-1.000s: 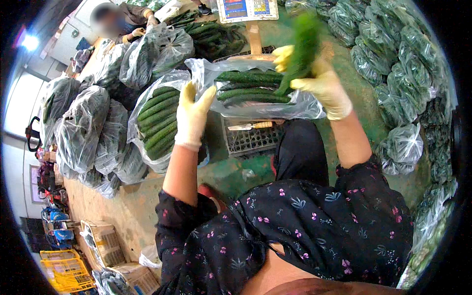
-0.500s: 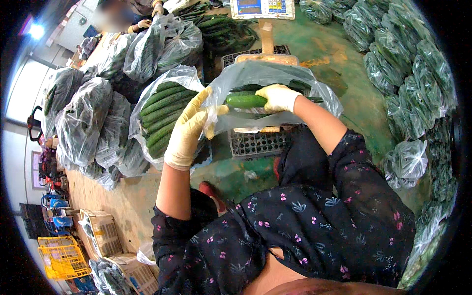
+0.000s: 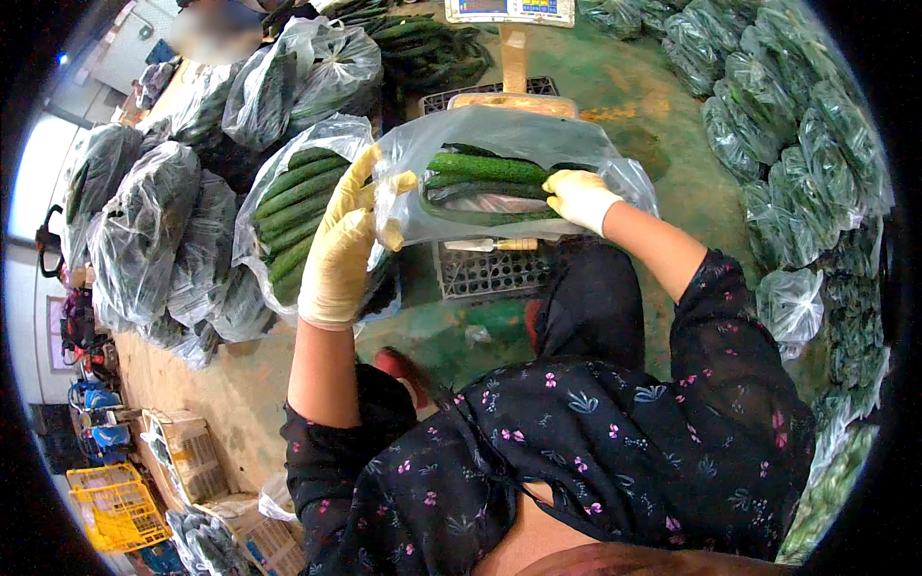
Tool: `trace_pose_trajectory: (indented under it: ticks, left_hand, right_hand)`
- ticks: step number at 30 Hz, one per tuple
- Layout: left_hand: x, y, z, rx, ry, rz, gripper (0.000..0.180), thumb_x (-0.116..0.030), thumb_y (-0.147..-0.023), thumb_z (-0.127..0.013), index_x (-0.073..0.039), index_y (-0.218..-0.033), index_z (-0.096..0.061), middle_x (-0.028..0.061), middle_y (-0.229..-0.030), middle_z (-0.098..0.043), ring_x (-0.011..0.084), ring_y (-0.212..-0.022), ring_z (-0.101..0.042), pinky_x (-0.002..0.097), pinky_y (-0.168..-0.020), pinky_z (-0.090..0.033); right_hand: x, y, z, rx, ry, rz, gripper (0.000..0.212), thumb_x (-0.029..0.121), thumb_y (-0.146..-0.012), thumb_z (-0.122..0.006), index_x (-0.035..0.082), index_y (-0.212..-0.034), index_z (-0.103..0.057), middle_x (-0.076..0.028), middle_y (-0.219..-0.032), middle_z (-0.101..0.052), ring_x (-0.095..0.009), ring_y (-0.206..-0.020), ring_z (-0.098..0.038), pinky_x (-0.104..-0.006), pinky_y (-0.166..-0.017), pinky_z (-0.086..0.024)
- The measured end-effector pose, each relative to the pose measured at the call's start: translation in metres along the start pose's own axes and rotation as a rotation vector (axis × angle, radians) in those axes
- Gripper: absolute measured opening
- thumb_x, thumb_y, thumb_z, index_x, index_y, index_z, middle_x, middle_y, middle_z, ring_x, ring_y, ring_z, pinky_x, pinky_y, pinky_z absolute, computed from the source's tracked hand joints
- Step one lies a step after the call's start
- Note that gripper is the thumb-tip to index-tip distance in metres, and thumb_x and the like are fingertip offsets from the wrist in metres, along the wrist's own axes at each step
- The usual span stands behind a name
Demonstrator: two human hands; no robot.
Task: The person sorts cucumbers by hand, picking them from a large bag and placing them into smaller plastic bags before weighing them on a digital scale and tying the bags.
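Observation:
A clear plastic bag (image 3: 480, 127) lies spread in front of me with several dark green cucumbers (image 3: 487, 169) in its wide mouth. My left hand (image 3: 341, 230), in a pale yellow glove, is at the bag's left side; its fingers are spread and hold the film. My right hand (image 3: 581, 200), gloved alike, reaches in from the right. Its fingers are closed at the right end of the cucumbers, on one of them as far as I can see. Beside my left hand stands another clear bag (image 3: 248, 226) filled with a row of cucumbers.
Behind the bag stands a scale (image 3: 514, 58) with a display. A knife (image 3: 490, 245) rests on a black plastic crate (image 3: 495, 274). Filled bags (image 3: 154, 230) crowd the left, and more bags (image 3: 797, 163) line the right. A cucumber heap (image 3: 432, 48) lies at the back.
My right hand has moved slightly right and down, and the cucumber it held now lies among the others. The bag's mouth shows more of its contents. My left hand has shifted left.

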State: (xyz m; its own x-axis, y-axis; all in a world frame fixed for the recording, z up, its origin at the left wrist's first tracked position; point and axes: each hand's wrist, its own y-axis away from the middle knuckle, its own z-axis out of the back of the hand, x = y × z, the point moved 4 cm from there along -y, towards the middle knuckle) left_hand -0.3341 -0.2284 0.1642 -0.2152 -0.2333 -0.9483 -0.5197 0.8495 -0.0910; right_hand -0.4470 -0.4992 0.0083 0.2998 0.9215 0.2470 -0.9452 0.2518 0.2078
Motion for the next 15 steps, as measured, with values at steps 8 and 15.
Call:
trace_pose_trajectory:
  ticks: [8, 15]
  left_hand:
    - [0.005, -0.004, 0.009, 0.176, -0.237, -0.066, 0.047, -0.022, -0.093, -0.039, -0.011, -0.138, -0.035, -0.0109, -0.137, -0.043, 0.0066, -0.131, -0.032, 0.023, -0.106, -0.024]
    - [0.007, -0.011, 0.006, 0.162, -0.376, -0.099, 0.052, -0.013, -0.086, -0.046, -0.01, -0.137, -0.036, -0.0082, -0.138, -0.044, -0.0078, -0.119, -0.04, 0.0184, -0.095, -0.034]
  right_hand:
    - [-0.013, 0.004, -0.016, -0.057, -0.07, -0.186, 0.032, 0.027, -0.083, -0.058, 0.009, -0.109, -0.058, -0.015, -0.107, -0.062, -0.032, -0.102, -0.059, -0.0418, -0.085, -0.046]
    - [-0.02, -0.016, -0.022, 0.038, 0.167, -0.297, 0.025, 0.023, -0.079, -0.061, 0.004, -0.094, -0.067, -0.017, -0.098, -0.066, -0.032, -0.092, -0.063, -0.0412, -0.079, -0.049]
